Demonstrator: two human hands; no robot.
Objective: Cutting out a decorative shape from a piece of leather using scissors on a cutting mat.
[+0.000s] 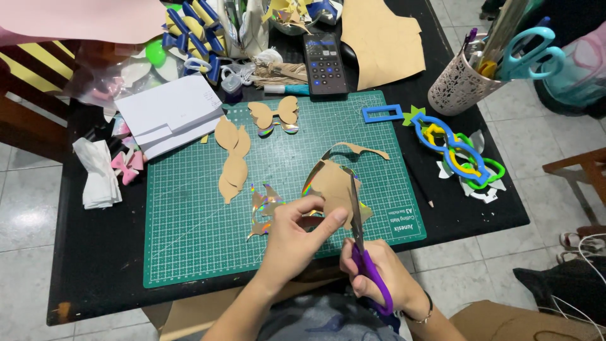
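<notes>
Scraps (264, 205) and cutouts (231, 158) crowd the mat (189, 233) beside both hands (297, 237).

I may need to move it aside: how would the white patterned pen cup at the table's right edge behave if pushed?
The pen cup probably tips easily: the teal scissors and other tall tools lean well above its rim. It looks perforated, so probably light. It stands near the table edge, so a push could send it off.

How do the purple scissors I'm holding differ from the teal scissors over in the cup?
The purple scissors are gripped by the right hand, blades open and pointing up into brown card; the teal scissors stand unused in the white cup, handles up, blades hidden. Handle colours differ: purple versus teal. Both have plastic loop handles.
</notes>
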